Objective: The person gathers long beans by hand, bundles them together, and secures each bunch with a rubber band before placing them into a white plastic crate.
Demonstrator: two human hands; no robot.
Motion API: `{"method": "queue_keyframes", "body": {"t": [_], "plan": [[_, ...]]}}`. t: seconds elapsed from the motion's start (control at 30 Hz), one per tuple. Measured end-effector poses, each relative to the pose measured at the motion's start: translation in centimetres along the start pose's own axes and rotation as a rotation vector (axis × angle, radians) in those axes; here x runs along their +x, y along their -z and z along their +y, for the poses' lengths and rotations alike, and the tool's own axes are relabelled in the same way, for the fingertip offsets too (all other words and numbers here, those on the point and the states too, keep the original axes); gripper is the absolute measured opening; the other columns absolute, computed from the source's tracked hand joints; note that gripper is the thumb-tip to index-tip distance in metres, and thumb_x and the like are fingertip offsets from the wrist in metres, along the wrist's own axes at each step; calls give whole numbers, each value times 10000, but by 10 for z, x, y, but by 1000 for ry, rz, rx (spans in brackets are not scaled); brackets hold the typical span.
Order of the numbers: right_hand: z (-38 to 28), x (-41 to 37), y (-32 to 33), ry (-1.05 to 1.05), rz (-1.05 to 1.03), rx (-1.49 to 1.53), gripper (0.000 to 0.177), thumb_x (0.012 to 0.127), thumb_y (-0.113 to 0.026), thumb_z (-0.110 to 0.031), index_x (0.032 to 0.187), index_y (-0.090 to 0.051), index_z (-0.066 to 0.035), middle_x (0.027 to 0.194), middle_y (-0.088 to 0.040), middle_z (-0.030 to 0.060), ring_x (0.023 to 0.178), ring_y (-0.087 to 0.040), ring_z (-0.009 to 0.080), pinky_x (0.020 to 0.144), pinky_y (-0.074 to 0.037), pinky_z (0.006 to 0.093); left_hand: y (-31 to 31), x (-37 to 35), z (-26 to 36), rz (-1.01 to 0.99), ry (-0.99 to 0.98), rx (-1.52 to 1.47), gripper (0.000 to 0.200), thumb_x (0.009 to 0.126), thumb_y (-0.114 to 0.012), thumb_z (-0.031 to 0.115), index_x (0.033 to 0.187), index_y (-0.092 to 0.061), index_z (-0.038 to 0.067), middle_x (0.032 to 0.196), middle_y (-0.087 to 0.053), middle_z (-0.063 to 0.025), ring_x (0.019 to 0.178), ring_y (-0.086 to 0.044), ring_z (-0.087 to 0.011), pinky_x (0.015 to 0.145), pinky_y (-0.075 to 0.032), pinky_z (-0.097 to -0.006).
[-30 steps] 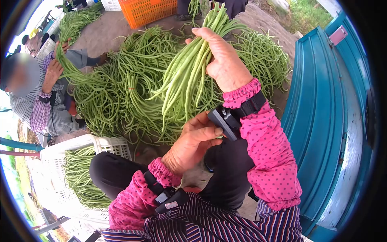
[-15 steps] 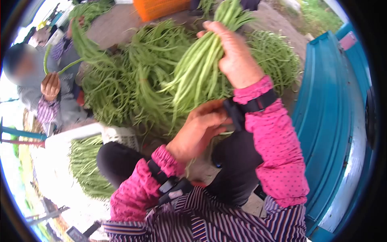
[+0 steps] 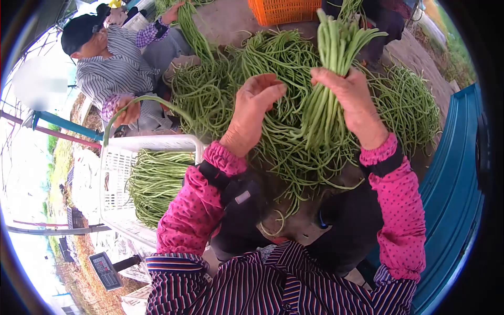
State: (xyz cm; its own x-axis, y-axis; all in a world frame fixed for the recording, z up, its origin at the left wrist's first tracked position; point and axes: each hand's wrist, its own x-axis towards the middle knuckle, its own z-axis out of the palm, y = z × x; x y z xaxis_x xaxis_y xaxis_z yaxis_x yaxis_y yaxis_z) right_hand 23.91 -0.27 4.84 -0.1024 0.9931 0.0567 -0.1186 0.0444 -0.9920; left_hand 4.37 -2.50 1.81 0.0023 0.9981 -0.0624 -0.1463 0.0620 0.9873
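Right hand (image 3: 353, 105) grips bean bunch (image 3: 328, 84); left hand (image 3: 252, 113) beside it.

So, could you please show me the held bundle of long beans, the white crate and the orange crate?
bundle of long beans (image 3: 338, 47): head view, the upper ends.
white crate (image 3: 152, 142): head view, its top rim.
orange crate (image 3: 283, 10): head view, its meshed side wall.

The bundle of beans (image 3: 338, 47) at upper middle is green. The sleeves (image 3: 401, 210) are pink with small dark dots, the shirt (image 3: 273, 286) dark with thin stripes.
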Motion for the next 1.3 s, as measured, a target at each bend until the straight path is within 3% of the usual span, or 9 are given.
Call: {"method": "queue_keyframes", "body": {"t": [0.03, 0.17, 0.43, 0.53, 0.77, 0.93, 1.0, 1.13, 1.3], "plan": [[-2, -1, -8, 2, -45, 50, 270, 793, -741, -154, 980, -640, 14, 844, -650, 63, 752, -616, 127, 703, -522, 276, 2, 0, 8, -131, -74, 36, 651, 793, -710, 312, 1285, -446, -23, 1234, -547, -113, 1195, -480, -199, 1017, -351, -327], [-7, -11, -38, -5, -202, 183, 273, 798, -737, -136, 1009, -642, 8, 884, -664, 72, 776, -635, 134, 716, -547, 290, 6, 11, 4, -416, -302, 136, 1059, 630, -845, 462, 1377, -309, -64, 1336, -440, -194, 1281, -403, -290, 1072, -309, -405], [5, -1, -51, -7, -200, 116, 372, 811, -743, -340, 962, -633, -20, 822, -597, -8, 688, -545, 60, 574, -456, 227, -3, 5, 7, -478, 98, -231, 787, 686, -853, 242, 1306, -423, 18, 1181, -531, -85, 1112, -520, -178, 951, -444, -321], [2, 1, -53, -28, -236, 33, 416, 820, -712, -403, 958, -619, -21, 803, -574, -4, 691, -523, 54, 553, -440, 233, 3, 6, 12, -515, 203, -157, 857, 680, -855, 305, 1329, -370, 27, 1239, -488, -69, 1145, -505, -188, 968, -437, -337], [-1, 3, -48, -83, -250, -81, 451, 850, -650, -438, 934, -627, 4, 818, -584, 17, 734, -525, 71, 589, -422, 230, 6, 8, 1, -433, 340, -283, 529, 784, -673, 75, 1259, -454, -7, 1040, -609, -93, 938, -622, -181, 831, -516, -328], [9, 7, -33, -41, 133, -41, 316, 831, -708, -249, 907, -575, 28, 748, -596, 47, 616, -562, 84, 494, -446, 223, 13, 5, -1, -435, 387, -562, 503, 799, -641, 131, 1241, -461, -26, 1026, -631, -162, 952, -639, -287, 857, -533, -425], [4, 0, -24, -98, 87, -30, 211, 849, -670, -224, 906, -599, -34, 728, -592, 5, 602, -545, 71, 493, -390, 192, 17, 7, -9, -410, 401, -626, 499, 807, -626, 156, 1238, -459, -32, 1035, -629, -178, 967, -633, -322, 873, -520, -448], [10, -16, -28, -87, -67, -100, 145, 866, -642, -120, 851, -613, 22, 682, -626, 42, 510, -525, 61, 461, -415, 208, 24, 10, -12, -364, 372, -738, 468, 834, -617, 202, 1219, -467, -18, 997, -628, -156, 945, -628, -316, 854, -522, -434], [15, -45, -37, 58, -215, -451, 124, 834, -658, -98, 833, -629, 23, 706, -634, 64, 633, -602, 133, 608, -493, 285, 27, 12, -13, -239, 315, -823, 411, 863, -623, 247, 1152, -500, -18, 928, -620, -128, 896, -621, -308, 814, -528, -435]]}}
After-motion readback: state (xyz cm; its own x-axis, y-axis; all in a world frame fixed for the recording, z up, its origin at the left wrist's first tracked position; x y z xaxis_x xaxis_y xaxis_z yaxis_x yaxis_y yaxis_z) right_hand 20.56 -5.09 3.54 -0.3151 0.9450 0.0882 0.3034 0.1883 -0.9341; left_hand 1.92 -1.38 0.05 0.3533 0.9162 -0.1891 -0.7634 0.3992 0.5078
